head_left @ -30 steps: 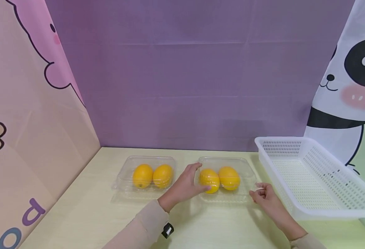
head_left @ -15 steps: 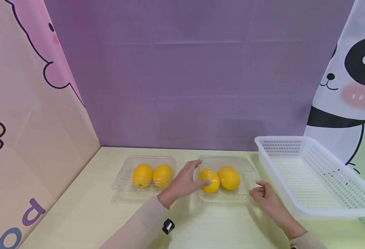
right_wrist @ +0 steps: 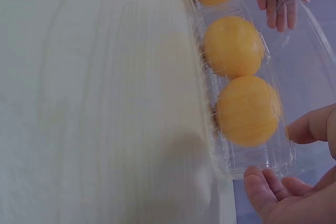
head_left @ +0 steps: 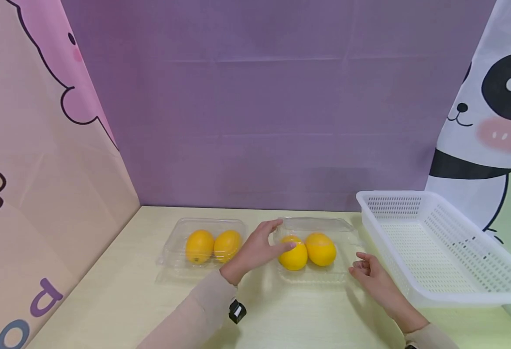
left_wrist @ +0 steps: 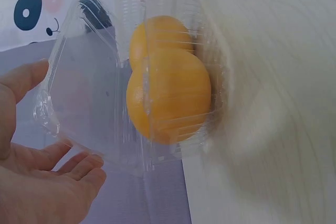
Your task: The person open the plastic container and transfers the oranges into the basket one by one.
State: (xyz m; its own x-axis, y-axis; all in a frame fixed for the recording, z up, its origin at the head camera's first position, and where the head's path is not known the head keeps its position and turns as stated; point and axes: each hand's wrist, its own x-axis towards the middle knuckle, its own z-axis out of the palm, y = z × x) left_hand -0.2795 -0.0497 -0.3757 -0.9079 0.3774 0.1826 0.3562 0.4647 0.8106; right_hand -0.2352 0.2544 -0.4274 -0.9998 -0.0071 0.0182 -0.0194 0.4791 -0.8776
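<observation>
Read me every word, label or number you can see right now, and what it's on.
"d": slanted purple letter, on the left wall cloth.
"o": blue letter, same cloth, at the picture's bottom edge.
Black wrist device: too small to read.
Clear containers, yellow fruit, white basket: no readable text.

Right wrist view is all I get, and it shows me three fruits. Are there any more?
Observer: Yes, the head view shows a fourth fruit, in the left box.
Visitor: And what's out to the right of the right hand?
Observer: A white basket with holes in its sides.
Visitor: Anything beyond it?
Observer: Above it in the head view, there's a panda picture.
</observation>
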